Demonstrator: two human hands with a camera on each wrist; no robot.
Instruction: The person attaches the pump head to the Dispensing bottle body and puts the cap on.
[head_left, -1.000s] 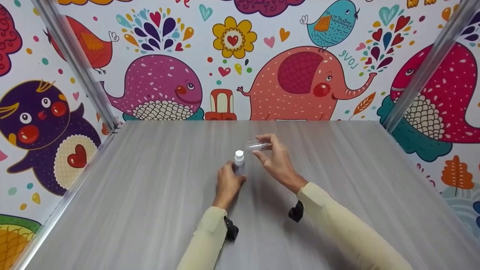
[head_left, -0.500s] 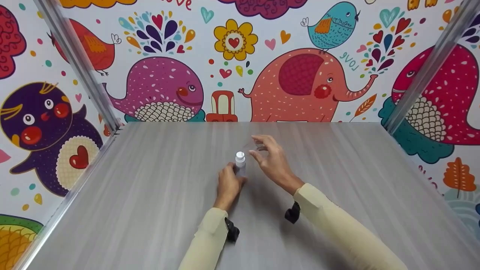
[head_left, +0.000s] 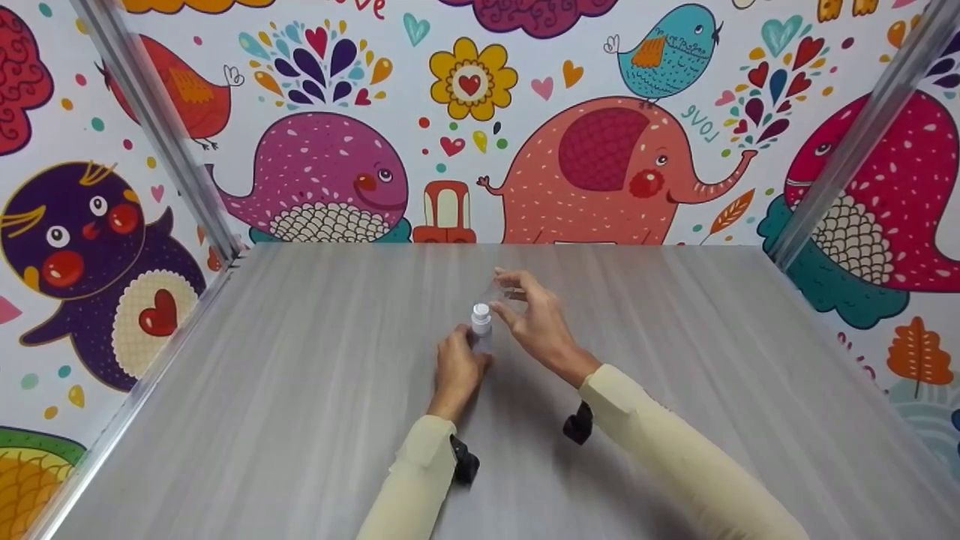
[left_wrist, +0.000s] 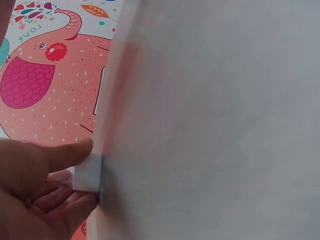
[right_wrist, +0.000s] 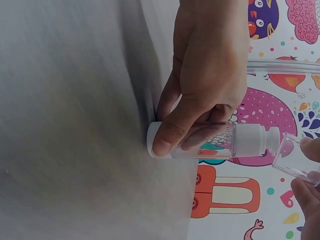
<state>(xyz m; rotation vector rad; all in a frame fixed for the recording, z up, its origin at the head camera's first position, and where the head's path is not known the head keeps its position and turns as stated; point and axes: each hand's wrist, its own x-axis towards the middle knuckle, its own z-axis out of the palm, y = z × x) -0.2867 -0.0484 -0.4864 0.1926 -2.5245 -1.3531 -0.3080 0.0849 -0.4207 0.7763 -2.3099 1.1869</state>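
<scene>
A small clear pump bottle (head_left: 481,328) with a white collar and white pump head stands upright on the table. My left hand (head_left: 456,367) grips it low down, thumb and fingers around the white base (left_wrist: 87,172). Just above and to the right, my right hand (head_left: 541,322) pinches a clear cap (right_wrist: 294,157) between thumb and fingers. In the right wrist view the cap tilts, its open rim right at the pump head (right_wrist: 273,140); whether they touch I cannot tell. The cap is faint in the head view.
The grey wood-grain table (head_left: 300,360) stretches around both hands. At its back edge rises a wall (head_left: 450,165) printed with cartoon animals. Metal posts (head_left: 161,135) stand at the back corners. Black wrist cameras (head_left: 465,461) hang beneath the cream sleeves.
My right hand has moved left with the cap, bringing it from beside the bottle to just over the pump head. The left hand and bottle have stayed in place.
</scene>
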